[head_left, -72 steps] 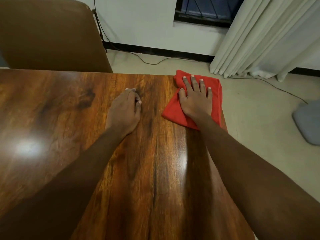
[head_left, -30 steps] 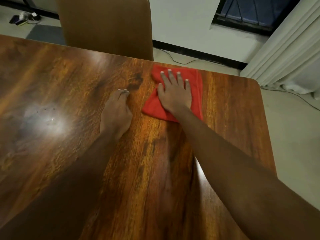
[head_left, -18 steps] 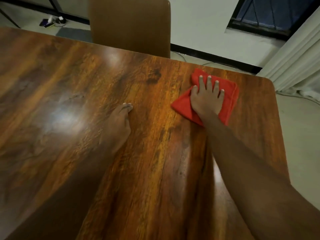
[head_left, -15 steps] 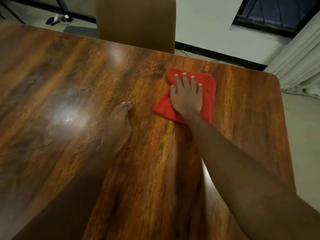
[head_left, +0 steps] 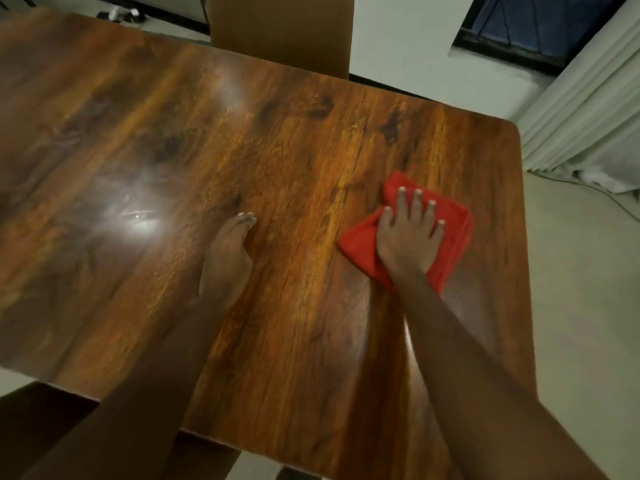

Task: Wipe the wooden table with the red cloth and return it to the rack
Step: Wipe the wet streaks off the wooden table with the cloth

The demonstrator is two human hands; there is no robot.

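Observation:
The red cloth (head_left: 453, 223) lies folded flat on the wooden table (head_left: 294, 150), near its right edge. My right hand (head_left: 407, 237) presses down on the cloth with the fingers spread on top of it. My left hand (head_left: 228, 251) rests on the bare wood to the left of the cloth, fingers together and holding nothing. No rack is in view.
A brown chair back (head_left: 280, 32) stands at the table's far edge. White curtains (head_left: 585, 109) hang at the right, below a dark window (head_left: 540, 26). Cables and small items (head_left: 119, 15) lie on the floor at the far left. The table's right edge is a hand's width from the cloth.
My right hand has slid the cloth back and forth, and it now sits nearer me and closer to the right edge. The left hand has stayed planted on the wood.

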